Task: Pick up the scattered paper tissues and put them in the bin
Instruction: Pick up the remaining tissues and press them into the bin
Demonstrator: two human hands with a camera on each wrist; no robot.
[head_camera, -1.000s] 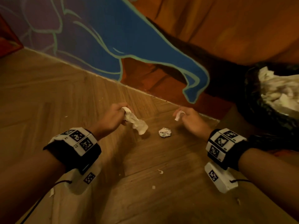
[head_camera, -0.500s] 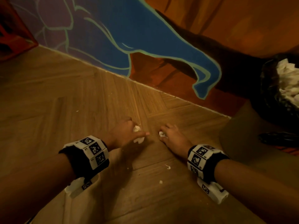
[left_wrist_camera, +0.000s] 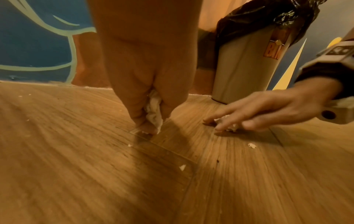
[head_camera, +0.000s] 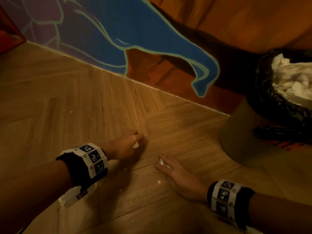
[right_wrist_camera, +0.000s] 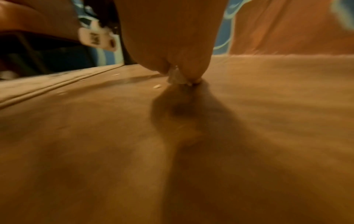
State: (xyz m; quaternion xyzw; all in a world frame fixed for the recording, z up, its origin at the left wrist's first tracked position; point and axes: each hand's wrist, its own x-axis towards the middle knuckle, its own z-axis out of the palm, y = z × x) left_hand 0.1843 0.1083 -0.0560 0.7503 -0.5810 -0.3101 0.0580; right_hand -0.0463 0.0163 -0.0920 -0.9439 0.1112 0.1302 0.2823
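Clutching a crumpled white tissue [left_wrist_camera: 154,112], left hand [head_camera: 125,146] touched the wooden floor [head_camera: 67,102]; right hand [head_camera: 179,174], fingers extended, pinched another tissue wad [left_wrist_camera: 229,122].

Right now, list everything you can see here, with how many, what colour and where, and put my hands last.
tissue in left hand: one, white, bunched between the fingers.
tissue under right hand: one, white, on the floor at the fingertips.
paper scraps: several, white, scattered on the floor.
bin: one, grey with black liner, by the wall at right, white tissues heaped inside.
floor: wood.
wall mural: blue, purple, orange.
left hand: grips its tissue.
right hand: fingers reaching over its tissue.
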